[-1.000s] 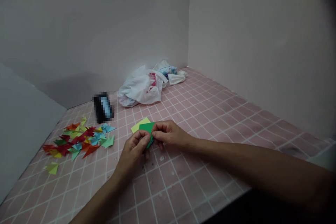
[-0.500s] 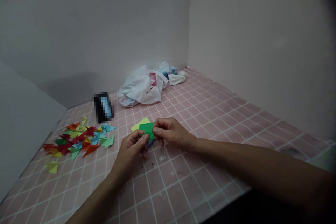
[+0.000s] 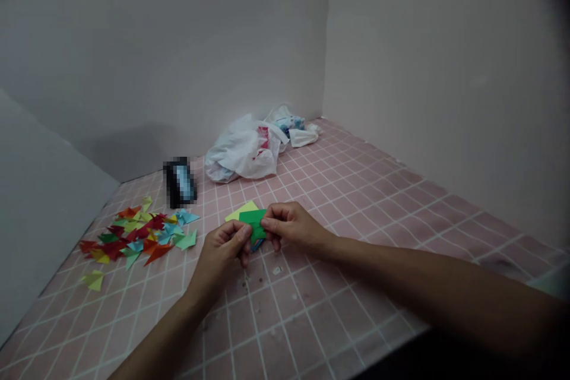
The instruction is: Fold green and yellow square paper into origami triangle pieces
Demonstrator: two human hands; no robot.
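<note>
A small piece of green origami paper [image 3: 253, 222] is held between both hands above the table. My left hand [image 3: 226, 241] pinches its left edge between thumb and fingers. On the other side, my right hand [image 3: 290, 225] grips the right edge, thumb on the near face. Behind the green piece lies a stack of coloured paper, with a yellow sheet [image 3: 243, 209] on top and a bit of blue showing below. Off to the left is a loose heap of folded paper pieces [image 3: 133, 231] in red, orange, yellow, green and light blue.
The pink tiled-pattern tablecloth [image 3: 312, 297] carries small scraps just in front of my hands. A dark blurred-out object [image 3: 180, 183] stands behind the heap. Crumpled white plastic bags [image 3: 244, 148] lie against the back wall [image 3: 214, 41], near the corner.
The view has shifted slightly. My left thumb has drawn back a little to the left edge of the green paper, exposing more of it; both hands still hold it.
</note>
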